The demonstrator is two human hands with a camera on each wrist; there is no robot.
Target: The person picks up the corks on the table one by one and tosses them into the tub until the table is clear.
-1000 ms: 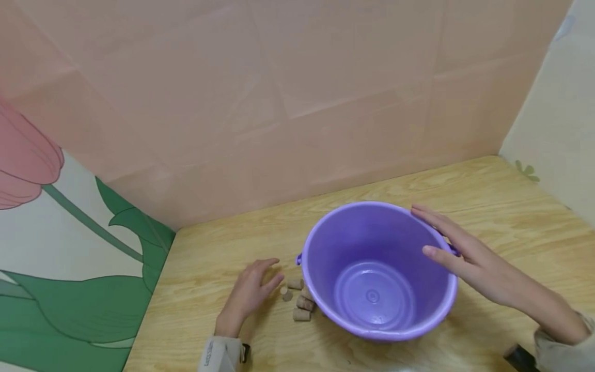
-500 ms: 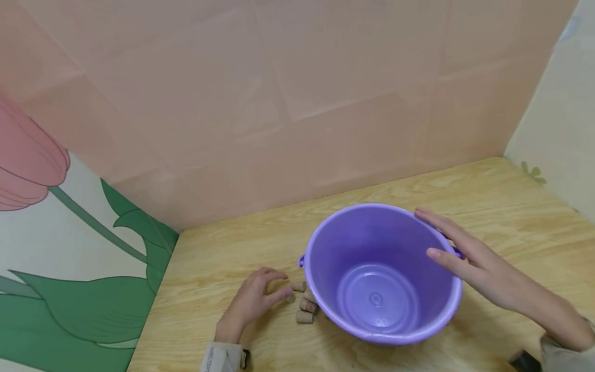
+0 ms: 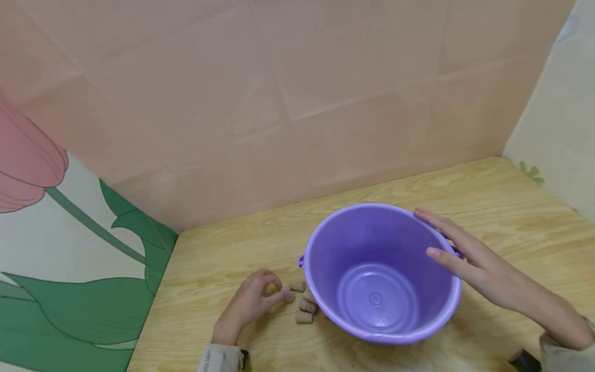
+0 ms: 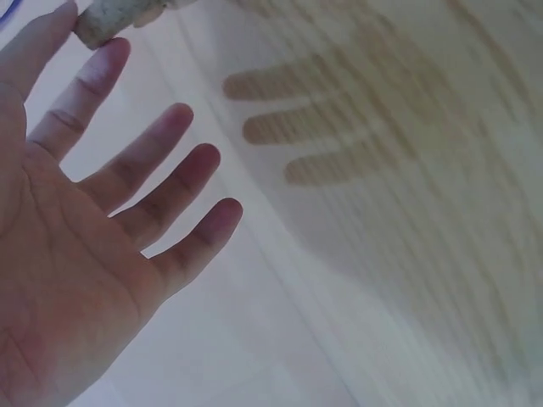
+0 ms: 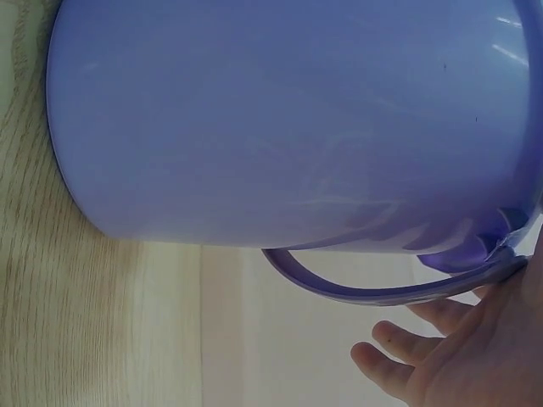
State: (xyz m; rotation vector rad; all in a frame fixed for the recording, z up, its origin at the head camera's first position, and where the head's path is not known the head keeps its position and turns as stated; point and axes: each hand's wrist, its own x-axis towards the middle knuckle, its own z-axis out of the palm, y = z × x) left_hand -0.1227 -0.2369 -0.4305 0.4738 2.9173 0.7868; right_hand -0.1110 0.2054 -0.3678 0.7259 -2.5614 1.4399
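A cork (image 4: 106, 21) is pinched between the thumb and index fingertip of my left hand (image 3: 251, 301), its other fingers spread loosely in the left wrist view. Several more corks (image 3: 304, 316) lie in a small cluster right beside it, against the left side of a purple bucket (image 3: 376, 336). The bucket stands upright with its inside bare. My right hand (image 3: 479, 266) rests at the bucket's right rim, thumb over the inside and straight fingers along the outside. In the right wrist view the bucket's purple handle (image 5: 382, 295) hangs down near those fingers.
The wood-grain table (image 3: 223, 248) meets a pink-covered wall (image 3: 279, 103) at the back. A wall with painted tulip and leaves (image 3: 93, 310) borders the left side. A dark object (image 3: 525, 360) lies by the right sleeve.
My left hand has moved right to the nearest cork, and its thumb and index finger have closed on it. The right hand stays at the bucket rim.
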